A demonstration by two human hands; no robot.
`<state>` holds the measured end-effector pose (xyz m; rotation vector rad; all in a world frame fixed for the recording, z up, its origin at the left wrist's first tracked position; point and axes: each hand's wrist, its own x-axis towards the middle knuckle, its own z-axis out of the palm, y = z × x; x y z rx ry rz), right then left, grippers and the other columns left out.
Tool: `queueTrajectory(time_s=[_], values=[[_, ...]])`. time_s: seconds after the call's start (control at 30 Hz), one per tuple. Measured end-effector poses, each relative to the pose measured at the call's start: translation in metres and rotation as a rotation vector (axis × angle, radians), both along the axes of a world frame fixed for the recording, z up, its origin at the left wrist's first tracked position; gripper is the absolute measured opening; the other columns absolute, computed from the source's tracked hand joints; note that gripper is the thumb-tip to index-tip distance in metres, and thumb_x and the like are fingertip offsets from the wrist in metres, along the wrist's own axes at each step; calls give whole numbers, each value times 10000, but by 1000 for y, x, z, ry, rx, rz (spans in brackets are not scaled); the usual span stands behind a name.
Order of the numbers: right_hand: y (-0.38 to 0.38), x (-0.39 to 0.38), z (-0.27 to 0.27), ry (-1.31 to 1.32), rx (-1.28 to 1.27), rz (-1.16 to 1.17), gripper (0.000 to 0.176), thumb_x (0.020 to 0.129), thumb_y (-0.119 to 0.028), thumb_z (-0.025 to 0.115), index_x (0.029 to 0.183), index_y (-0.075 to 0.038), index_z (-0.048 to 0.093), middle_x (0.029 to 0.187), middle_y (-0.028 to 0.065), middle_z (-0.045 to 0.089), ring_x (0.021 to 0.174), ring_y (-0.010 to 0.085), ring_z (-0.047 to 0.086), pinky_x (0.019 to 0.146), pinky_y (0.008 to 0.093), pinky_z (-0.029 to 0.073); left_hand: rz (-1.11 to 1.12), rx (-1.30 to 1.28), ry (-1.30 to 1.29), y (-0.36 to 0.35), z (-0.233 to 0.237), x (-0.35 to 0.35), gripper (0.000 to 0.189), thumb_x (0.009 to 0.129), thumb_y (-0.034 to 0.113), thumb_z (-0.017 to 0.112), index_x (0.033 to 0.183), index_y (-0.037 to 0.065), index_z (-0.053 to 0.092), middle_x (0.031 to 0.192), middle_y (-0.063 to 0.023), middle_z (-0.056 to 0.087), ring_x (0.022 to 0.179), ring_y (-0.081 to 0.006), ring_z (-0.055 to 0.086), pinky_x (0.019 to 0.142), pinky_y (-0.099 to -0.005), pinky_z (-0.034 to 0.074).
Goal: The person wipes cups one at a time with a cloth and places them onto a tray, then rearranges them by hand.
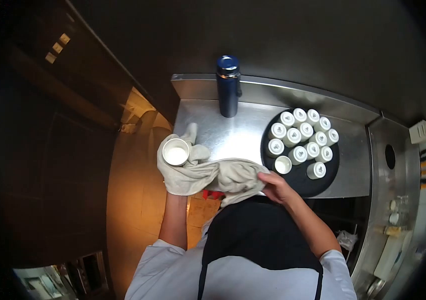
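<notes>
Wrapped in a pale cloth (235, 177), left hand (180, 175) with fingers curled around a small white cup (175, 152), over the left edge of the steel counter (233, 140). Right hand (276, 187) pinching the cloth's other end, fingers closed, beside a black tray (304, 184) of matching cups (293, 137).

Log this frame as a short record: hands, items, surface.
left hand: wrapped in cloth, holds white cup, mouth toward camera
right hand: grips the cloth's other end
tray: round, black, on counter
tray cups: white, most upside down, one mouth up
flask: blue, upright, at counter's back
</notes>
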<state>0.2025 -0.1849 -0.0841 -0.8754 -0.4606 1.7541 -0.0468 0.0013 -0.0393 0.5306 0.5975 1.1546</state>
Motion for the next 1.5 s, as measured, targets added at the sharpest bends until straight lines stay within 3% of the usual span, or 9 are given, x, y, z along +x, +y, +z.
queueTrajectory(time_s=[0.1, 0.13, 0.27, 0.53, 0.63, 0.73, 0.8, 0.93, 1.5], values=[[5, 9, 18, -1080, -219, 284, 593, 957, -441, 717, 1376, -29, 639, 1255, 184, 705, 1080, 274, 711, 963, 415, 543, 67, 104, 91, -11, 20, 12, 236, 1044, 231, 508, 1120, 53, 643, 979, -98, 693, 866, -213, 671, 715, -345, 579], [0, -1, -5, -1522, 94, -9, 658, 906, -448, 771, 1403, -48, 612, 1216, 220, 693, 1000, 310, 727, 880, 425, 571, 137, 9, 79, -23, 46, 21, 171, 1035, 134, 528, 1132, 36, 630, 968, -87, 687, 905, -172, 674, 765, -314, 589], [29, -35, 66, -1301, 361, -153, 753, 841, -378, 849, 1459, -66, 553, 1269, 187, 664, 1015, 321, 720, 867, 392, 572, 57, 408, 710, -28, 21, 29, 192, 1019, 92, 571, 1199, 28, 599, 1056, -71, 684, 942, -146, 666, 854, -285, 573], [30, -41, 94, -1576, 535, -225, 737, 814, -399, 829, 1421, -82, 556, 1148, 154, 648, 935, 352, 692, 745, 438, 569, -198, 499, 441, -70, -15, 65, 472, 908, 141, 723, 1330, 37, 537, 1252, -117, 640, 1117, -213, 650, 939, -337, 550], [5, -30, 91, -1653, 446, -238, 710, 798, -392, 844, 1379, -74, 588, 1104, 159, 663, 913, 357, 698, 746, 435, 573, -223, 1100, 1047, -56, -68, 49, 444, 868, 164, 741, 1267, 49, 588, 1180, -116, 684, 1056, -232, 683, 898, -325, 552], [-37, -11, 79, -1729, 282, -378, 719, 765, -366, 871, 1357, -61, 601, 1127, 175, 695, 950, 368, 714, 793, 425, 584, -294, 1062, 1158, -59, 38, 55, 486, 721, 136, 828, 1155, 63, 622, 988, -68, 717, 910, -236, 701, 853, -320, 552], [-65, 7, 66, -1818, 70, -388, 719, 750, -343, 882, 1344, -49, 604, 1156, 187, 702, 982, 377, 717, 817, 435, 586, -253, 782, 923, -43, 10, 43, 563, 638, 61, 858, 1140, 49, 604, 1047, -78, 700, 956, -213, 689, 877, -323, 554], [-101, 48, 12, -1978, -183, -366, 710, 736, -291, 875, 1328, -25, 588, 1054, 214, 670, 936, 404, 706, 779, 477, 581, -119, 347, 376, -42, 16, 35, 512, 751, 23, 821, 1190, -11, 561, 1233, -115, 621, 1090, -187, 636, 958, -320, 537], [-106, 124, -15, -2175, -371, -371, 633, 797, -354, 858, 1286, -18, 637, 1027, 181, 691, 993, 375, 688, 813, 473, 571, -16, 27, 131, -18, 48, -11, 503, 1059, 231, 593, 1444, -72, 477, 1442, -187, 570, 1247, -263, 621, 1111, -372, 489]])
